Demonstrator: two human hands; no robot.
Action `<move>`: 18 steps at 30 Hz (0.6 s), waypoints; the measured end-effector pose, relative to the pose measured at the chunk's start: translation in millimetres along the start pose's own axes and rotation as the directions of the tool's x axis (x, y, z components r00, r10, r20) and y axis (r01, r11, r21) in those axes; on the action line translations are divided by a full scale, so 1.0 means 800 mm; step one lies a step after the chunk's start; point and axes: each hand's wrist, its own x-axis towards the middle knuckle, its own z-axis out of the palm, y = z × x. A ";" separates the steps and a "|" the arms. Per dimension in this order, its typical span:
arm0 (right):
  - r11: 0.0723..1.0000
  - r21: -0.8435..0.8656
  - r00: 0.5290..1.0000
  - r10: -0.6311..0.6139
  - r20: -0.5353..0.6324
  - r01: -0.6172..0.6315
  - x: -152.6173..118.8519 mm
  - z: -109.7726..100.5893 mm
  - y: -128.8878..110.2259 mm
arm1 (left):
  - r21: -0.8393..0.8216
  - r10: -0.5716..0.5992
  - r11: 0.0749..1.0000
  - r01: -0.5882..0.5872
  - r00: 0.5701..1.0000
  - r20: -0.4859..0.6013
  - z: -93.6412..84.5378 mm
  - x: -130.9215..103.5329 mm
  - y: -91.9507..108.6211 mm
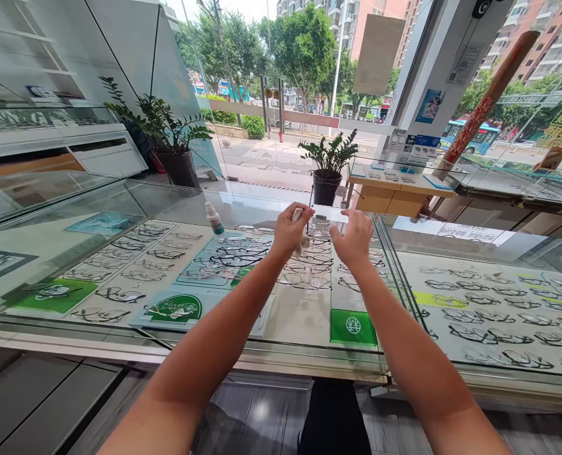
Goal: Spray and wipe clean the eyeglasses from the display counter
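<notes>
My left hand (288,230) is closed above the glass display case (300,316), its fingers round a pale cloth (303,243). A thin dark piece, perhaps an eyeglass temple, stands up beside its fingertips; the rest of that item is hard to make out. To the right, my right hand (354,237) is held over the glass with thumb and fingers apart and nothing visible between them. On the glass to the left of both hands stands a small white spray bottle (213,218) with a teal lower part.
Rows of eyeglasses (243,256) lie inside the case under the glass. A second case (489,309) adjoins at the right. Potted plants (327,186) stand behind the counter, before a large window. A wooden table (394,201) is at the back right.
</notes>
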 end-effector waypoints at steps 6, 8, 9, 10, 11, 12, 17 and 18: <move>0.892 0.406 0.955 -0.270 0.122 0.201 -0.006 -0.002 -0.014 | 0.007 -0.010 1.000 0.009 0.993 0.120 0.005 -0.010 0.014; 0.855 0.494 0.958 -0.252 0.135 0.155 -0.006 0.002 -0.014 | -0.068 -0.050 0.996 0.060 0.990 0.132 0.007 -0.011 0.020; 0.840 0.527 0.960 -0.238 0.146 0.129 -0.005 0.004 -0.013 | -0.105 -0.076 0.990 0.091 0.988 0.138 0.007 -0.011 0.023; 0.823 0.559 0.961 -0.227 0.160 0.101 -0.004 0.005 -0.012 | -0.138 -0.102 0.983 0.122 0.984 0.145 0.008 -0.011 0.025; 0.803 0.591 0.960 -0.218 0.175 0.074 -0.004 0.006 -0.011 | -0.166 -0.127 0.974 0.152 0.980 0.153 0.008 -0.010 0.027; 0.783 0.621 0.959 -0.211 0.188 0.050 -0.003 0.007 -0.010 | -0.189 -0.149 0.966 0.178 0.976 0.161 0.008 -0.010 0.028; 0.735 0.678 0.953 -0.222 0.204 0.025 -0.002 0.006 -0.013 | -0.223 -0.220 0.939 0.263 0.955 0.199 0.009 -0.011 0.033; 0.738 0.674 0.956 -0.221 0.193 0.034 -0.002 0.005 -0.013 | -0.212 -0.231 0.938 0.274 0.951 0.206 0.009 -0.012 0.034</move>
